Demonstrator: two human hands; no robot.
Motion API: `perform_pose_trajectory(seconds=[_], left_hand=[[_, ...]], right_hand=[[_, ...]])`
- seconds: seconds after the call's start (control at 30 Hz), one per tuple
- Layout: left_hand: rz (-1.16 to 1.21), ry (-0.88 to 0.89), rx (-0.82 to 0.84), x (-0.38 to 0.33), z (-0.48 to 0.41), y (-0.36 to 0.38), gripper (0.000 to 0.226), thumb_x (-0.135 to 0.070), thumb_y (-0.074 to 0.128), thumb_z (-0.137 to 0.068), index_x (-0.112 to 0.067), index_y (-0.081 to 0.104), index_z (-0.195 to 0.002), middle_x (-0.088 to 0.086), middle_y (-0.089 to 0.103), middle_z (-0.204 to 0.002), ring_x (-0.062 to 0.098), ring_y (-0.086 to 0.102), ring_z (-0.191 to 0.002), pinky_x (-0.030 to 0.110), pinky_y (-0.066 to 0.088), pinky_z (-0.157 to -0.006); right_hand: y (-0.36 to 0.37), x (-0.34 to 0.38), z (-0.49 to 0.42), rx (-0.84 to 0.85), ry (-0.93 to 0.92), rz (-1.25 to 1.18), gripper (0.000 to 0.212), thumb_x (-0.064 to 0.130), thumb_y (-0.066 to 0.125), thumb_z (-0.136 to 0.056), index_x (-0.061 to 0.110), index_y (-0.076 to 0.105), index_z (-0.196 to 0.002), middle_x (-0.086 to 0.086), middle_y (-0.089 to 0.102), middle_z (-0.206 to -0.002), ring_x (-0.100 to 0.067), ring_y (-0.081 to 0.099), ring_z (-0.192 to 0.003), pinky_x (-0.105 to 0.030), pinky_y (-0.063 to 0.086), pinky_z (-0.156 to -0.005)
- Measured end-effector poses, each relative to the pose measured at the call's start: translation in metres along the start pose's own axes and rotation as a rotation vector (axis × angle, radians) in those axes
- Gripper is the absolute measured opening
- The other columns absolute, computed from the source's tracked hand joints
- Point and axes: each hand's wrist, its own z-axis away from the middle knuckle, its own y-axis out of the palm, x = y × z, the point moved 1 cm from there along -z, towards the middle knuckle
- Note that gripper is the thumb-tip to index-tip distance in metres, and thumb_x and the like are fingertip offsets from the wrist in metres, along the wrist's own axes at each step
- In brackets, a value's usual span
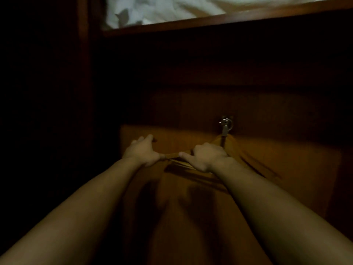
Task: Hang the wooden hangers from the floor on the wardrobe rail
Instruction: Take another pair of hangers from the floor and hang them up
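Note:
The view is very dark. A bundle of wooden hangers [246, 155] lies on a brown wooden surface, their metal hooks [225, 125] pointing away from me. My left hand [144, 150] is curled over the bundle's left end, thumb lying along the wood. Just left of the hooks, my right hand [207, 156] grips the middle of the bundle, thumb pointing toward the left hand. Pale lower bars of the hangers [184, 165] show under my right hand. No wardrobe rail is visible.
A brown wooden panel [267, 111] rises behind the hangers. Above it a wooden ledge [210, 21] holds crumpled white fabric [162, 8]. A dark upright wooden edge [84, 54] stands at the left, with blackness beyond it.

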Motion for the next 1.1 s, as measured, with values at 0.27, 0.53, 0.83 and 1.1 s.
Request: perform_pose_trajectory(seconds=[0.27,0.53,0.83,1.1], left_hand=[[-0.007,-0.138,-0.06,0.074,0.086,-0.073,0.087,-0.057,0.074,-0.078,-0.025,0.035,-0.149,0.007,0.038,-0.152,0.028,0.04,-0.138,0.046,0.042,-0.11],[-0.119,-0.472,-0.164,0.141,0.232,-0.135,0.091,-0.068,0.072,-0.072,-0.026,0.039,-0.146,0.008,0.044,-0.148,0.028,0.045,-0.134,0.047,0.045,-0.107],[-0.214,-0.75,-0.282,0.194,0.411,-0.218,0.092,-0.067,0.072,-0.073,-0.025,0.038,-0.147,0.011,0.044,-0.148,0.03,0.044,-0.135,0.046,0.043,-0.108],[-0.172,-0.843,-0.32,0.255,0.541,-0.264,0.094,-0.066,0.072,-0.074,-0.026,0.033,-0.15,0.01,0.041,-0.152,0.028,0.044,-0.137,0.045,0.043,-0.109]], right_hand=[[-0.012,0.107,0.011,-0.027,-0.316,-0.078,0.083,0.082,0.022,-0.091,0.018,0.063,-0.124,-0.008,0.065,-0.118,-0.028,0.061,-0.107,-0.044,0.052,-0.088],[-0.004,0.222,0.078,0.01,-0.672,-0.176,0.08,0.082,0.025,-0.09,0.023,0.064,-0.126,-0.006,0.067,-0.119,-0.027,0.063,-0.109,-0.039,0.048,-0.08],[-0.025,0.36,0.204,0.005,-1.001,-0.234,0.083,0.084,0.027,-0.089,0.021,0.065,-0.127,-0.008,0.066,-0.124,-0.029,0.063,-0.111,-0.039,0.048,-0.08],[-0.042,0.461,0.307,0.017,-1.077,-0.263,0.082,0.084,0.027,-0.089,0.021,0.065,-0.126,-0.005,0.065,-0.114,-0.026,0.063,-0.104,-0.041,0.052,-0.083]])
